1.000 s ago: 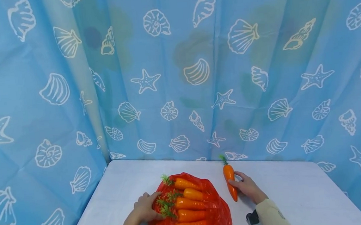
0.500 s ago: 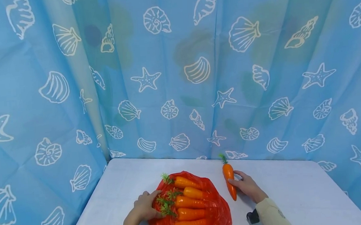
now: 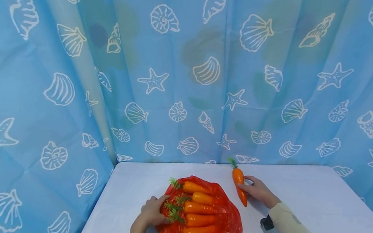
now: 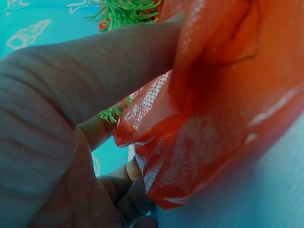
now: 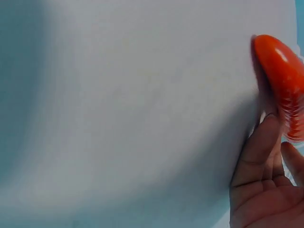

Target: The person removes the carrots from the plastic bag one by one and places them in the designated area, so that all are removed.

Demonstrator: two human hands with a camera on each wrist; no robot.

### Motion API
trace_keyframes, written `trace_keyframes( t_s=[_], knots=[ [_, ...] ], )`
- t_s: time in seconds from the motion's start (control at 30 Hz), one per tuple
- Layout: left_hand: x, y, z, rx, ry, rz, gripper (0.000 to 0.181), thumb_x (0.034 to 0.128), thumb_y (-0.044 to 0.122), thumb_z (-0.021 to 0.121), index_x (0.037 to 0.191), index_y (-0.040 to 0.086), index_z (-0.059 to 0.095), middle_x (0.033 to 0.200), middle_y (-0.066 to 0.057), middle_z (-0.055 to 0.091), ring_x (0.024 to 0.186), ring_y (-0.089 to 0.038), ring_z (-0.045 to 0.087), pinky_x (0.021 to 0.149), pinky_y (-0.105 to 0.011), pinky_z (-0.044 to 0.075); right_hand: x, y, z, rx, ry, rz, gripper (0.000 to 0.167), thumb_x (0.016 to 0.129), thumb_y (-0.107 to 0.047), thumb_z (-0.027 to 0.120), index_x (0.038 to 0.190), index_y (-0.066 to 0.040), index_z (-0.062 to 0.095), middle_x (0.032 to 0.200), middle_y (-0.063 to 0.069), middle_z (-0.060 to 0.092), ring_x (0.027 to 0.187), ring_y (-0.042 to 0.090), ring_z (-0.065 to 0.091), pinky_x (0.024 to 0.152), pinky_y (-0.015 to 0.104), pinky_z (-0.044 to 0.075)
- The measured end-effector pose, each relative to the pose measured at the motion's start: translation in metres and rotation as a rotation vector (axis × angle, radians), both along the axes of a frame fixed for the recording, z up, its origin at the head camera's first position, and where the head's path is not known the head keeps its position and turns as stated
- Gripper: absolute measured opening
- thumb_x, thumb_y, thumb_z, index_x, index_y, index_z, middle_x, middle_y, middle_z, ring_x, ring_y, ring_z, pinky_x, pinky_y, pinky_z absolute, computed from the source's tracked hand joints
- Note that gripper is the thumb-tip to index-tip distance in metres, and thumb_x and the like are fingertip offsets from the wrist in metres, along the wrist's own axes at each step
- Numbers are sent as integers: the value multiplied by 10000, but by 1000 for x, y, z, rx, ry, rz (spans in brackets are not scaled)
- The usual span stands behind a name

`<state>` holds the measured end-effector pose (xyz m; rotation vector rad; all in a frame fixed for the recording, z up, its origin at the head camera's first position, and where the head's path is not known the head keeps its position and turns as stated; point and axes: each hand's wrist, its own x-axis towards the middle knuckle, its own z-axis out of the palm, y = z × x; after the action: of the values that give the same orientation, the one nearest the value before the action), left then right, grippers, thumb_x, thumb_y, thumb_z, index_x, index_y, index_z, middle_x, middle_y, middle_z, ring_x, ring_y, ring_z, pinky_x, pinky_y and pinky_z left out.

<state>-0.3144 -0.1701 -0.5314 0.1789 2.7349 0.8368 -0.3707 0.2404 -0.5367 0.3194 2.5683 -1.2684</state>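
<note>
An open red plastic bag (image 3: 232,219) lies on the table with several orange carrots (image 3: 199,220) in it, their green tops toward the left. The left hand (image 3: 152,211) is at the bag's left rim; in the left wrist view the hand (image 4: 85,76) has its thumb over the red plastic (image 4: 213,123) and other fingers below it. To the right of the bag, a single carrot (image 3: 238,177) lies tip toward the front, its green top pointing back. The right hand (image 3: 260,192) holds it between thumb and fingers. The right wrist view shows the carrot (image 5: 282,64) beyond the hand (image 5: 266,194).
A white table (image 3: 310,191) carries everything. Behind it and along its left side hangs a blue curtain (image 3: 177,80) with white shells and starfish. Small dark devices sit at both wrists, by the beige sleeves (image 3: 288,220).
The head view has shifted slightly, so the scene sits a little further right. Both hands, the bag and the single carrot look unchanged relative to one another.
</note>
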Motion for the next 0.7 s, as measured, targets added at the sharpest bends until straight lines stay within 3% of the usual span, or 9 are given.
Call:
trace_keyframes(
  t_s=[0.23,0.4,0.7],
  knots=[
    [-1,-1,1,-3,-21,7,794,695,360,887,1393,206,542,1086,-104,511,985,-283,450,870,-550,418,2,9,12,87,96,10,959,810,-602,714,1487,-50,319,1158,203,587,845,237,584,740,358,589],
    [-1,-3,1,-8,-19,11,800,685,369,891,1389,206,547,1089,-102,516,985,-284,452,878,-558,427,1,15,30,140,178,77,936,824,-588,709,1480,-33,338,1206,245,577,880,255,603,749,379,603],
    [-1,0,1,-10,-23,16,814,683,381,891,1396,200,542,1083,-95,514,983,-269,456,879,-542,442,9,3,56,131,236,153,839,825,-526,740,1456,-80,415,1189,160,610,949,233,607,763,399,606]
  ],
)
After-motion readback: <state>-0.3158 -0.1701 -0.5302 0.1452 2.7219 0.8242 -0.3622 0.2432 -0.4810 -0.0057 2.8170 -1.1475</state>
